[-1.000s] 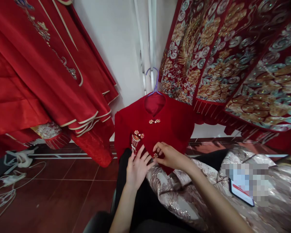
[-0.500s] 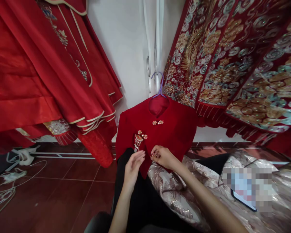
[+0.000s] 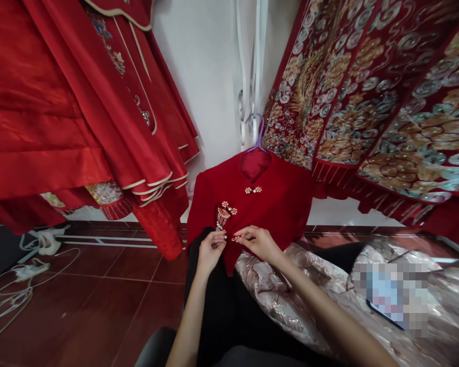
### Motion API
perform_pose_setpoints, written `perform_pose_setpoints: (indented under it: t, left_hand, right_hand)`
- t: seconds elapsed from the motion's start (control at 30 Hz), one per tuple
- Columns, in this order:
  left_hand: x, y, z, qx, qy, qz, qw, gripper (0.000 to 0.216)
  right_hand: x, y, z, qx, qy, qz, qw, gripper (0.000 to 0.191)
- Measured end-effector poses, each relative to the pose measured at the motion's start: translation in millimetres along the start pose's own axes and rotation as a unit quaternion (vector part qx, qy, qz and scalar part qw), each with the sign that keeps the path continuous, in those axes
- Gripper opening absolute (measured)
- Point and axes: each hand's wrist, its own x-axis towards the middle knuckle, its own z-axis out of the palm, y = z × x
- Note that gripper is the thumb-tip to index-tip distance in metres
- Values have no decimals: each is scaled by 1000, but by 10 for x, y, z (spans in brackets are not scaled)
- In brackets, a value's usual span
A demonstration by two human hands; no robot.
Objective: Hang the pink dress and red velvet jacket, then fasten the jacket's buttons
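A red jacket [image 3: 275, 204] hangs in front of me on a purple hanger [image 3: 259, 137]. At its neck sits a beaded flower clasp [image 3: 253, 190]. A fan-shaped beaded brooch [image 3: 222, 216] with hanging bead strands is on its chest. My right hand [image 3: 260, 244] pinches a small gold clasp [image 3: 235, 239] at the jacket's front. Just left of it, below the brooch, my left hand [image 3: 211, 250] has thumb and fingertips brought together. Whatever lies between those left fingertips is too small to make out.
Red gowns [image 3: 137, 132] hang on the left, an embroidered gown [image 3: 352, 102] on the right, before a white cabinet [image 3: 199, 61]. Shiny patterned fabric [image 3: 306, 285] lies at right with a phone [image 3: 386, 313] on it. White cables [image 3: 26, 285] trail over the tiled floor.
My left fingers have drawn from nearly straight into a pinch. My right hand has shifted slightly left and up, bringing the gold clasp into clearer sight. The whole view has shifted a little.
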Motion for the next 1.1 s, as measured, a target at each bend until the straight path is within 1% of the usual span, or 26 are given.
perform_pose_setpoints:
  t: [0.1,0.3,0.4,0.47,0.53,0.63,0.73,0.9,1.0,1.1]
  left_hand:
    - [36,-5,36,-15,-16,-6,1000,26]
    - [50,-23,109,-46,7,-34,998,28]
    - [26,-15,147,-37,13,-42,998,29]
    - [14,-7,176,-20,30,-43,998,30]
    - [12,-3,200,-3,47,-35,998,29]
    - [18,8,214,19,56,-22,998,25]
    - [14,53,207,9,52,-26,998,23]
    - [-37,193,186,-10,48,-35,998,24]
    - [-58,250,186,-17,28,-36,999,24]
    - [-44,243,216,-16,3,-28,999,23]
  right_hand:
    - [37,50,87,15,18,7,1000,19]
    - [143,124,168,55,5,5,998,19]
    - [140,149,228,59,33,9,998,19]
    - [119,157,280,58,57,9,997,20]
    - [95,159,327,57,78,13,995,20]
    - [71,149,359,57,94,16,994,20]
    - [60,119,331,54,96,-1,994,19]
    - [47,2,194,32,77,-23,996,19]
    - [42,-62,114,6,69,-25,997,18]
    - [47,-71,68,-7,74,-18,997,16]
